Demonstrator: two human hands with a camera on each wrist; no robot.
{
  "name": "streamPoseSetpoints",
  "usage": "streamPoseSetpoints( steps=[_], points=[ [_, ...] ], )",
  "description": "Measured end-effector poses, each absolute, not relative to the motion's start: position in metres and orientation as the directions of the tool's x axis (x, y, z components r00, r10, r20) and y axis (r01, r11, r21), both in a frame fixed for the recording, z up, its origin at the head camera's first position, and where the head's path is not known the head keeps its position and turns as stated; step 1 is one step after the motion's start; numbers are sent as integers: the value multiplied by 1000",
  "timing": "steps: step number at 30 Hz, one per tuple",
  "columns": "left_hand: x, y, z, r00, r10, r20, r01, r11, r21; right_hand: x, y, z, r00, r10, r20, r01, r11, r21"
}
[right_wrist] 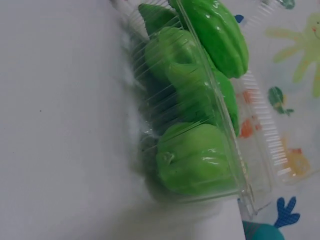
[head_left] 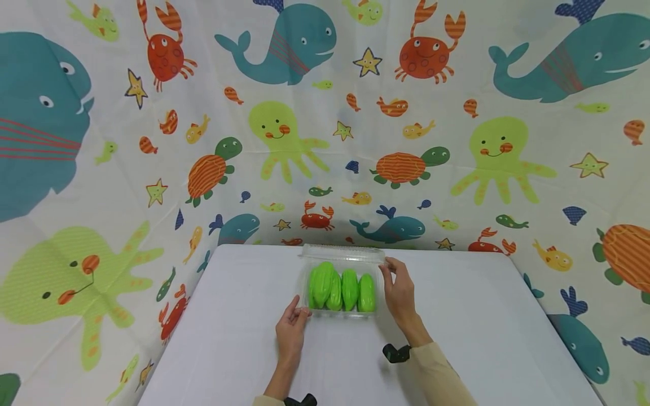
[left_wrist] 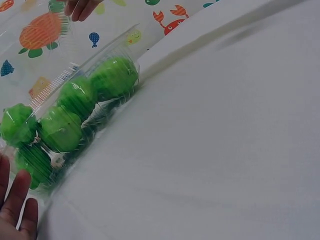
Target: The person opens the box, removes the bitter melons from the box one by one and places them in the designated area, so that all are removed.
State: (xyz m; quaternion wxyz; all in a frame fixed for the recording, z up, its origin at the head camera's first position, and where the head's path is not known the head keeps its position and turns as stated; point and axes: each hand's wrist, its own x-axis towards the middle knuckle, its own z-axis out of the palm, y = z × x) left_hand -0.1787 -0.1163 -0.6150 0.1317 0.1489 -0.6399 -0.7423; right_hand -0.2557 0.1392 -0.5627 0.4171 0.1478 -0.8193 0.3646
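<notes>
The clear plastic clamshell (head_left: 343, 285) sits on the white counter (head_left: 244, 316) straight ahead of the person, toward the far edge and near the sea-creature backdrop (head_left: 284, 135). Its long axis runs left to right across the body, so the two hands bracket it at its short ends. The left hand (head_left: 290, 330) is at the near left corner, fingers lightly curled with the thumb against the tray's edge; the left wrist view shows only fingertips beside that corner, so whether it truly pinches the plastic or merely touches it I cannot tell. The right hand (head_left: 399, 290) is at the right end, reaching a little farther back, its fingers and thumb closed on the rim where the hinged lid (head_left: 343, 253) meets the tray. Both hands are about equally near, each to its own end (the right one sits higher on the box, at the lid).

The lid stands open, tipped back toward the backdrop.

Counted: one clamshell, two hands, and four glossy green ridged fruits (head_left: 342, 290) inside, packed side by side in a row with their own long axes running away from the person, crosswise to the box. The right wrist view is too close and overlapped to confirm the four.
</notes>
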Motion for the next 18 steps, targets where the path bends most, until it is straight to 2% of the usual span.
streamPoseSetpoints(
  steps=[11, 18],
  points=[
    [-180, -113, -619, -913, -407, -22, 43, -151, 988, -278, 130, -566, -686, 102, 720, -487, 670, -560],
    [-179, -112, -622, -907, -421, -11, 54, -142, 988, -282, 127, -563, -834, 129, 536, -345, 636, -690]
  ],
)
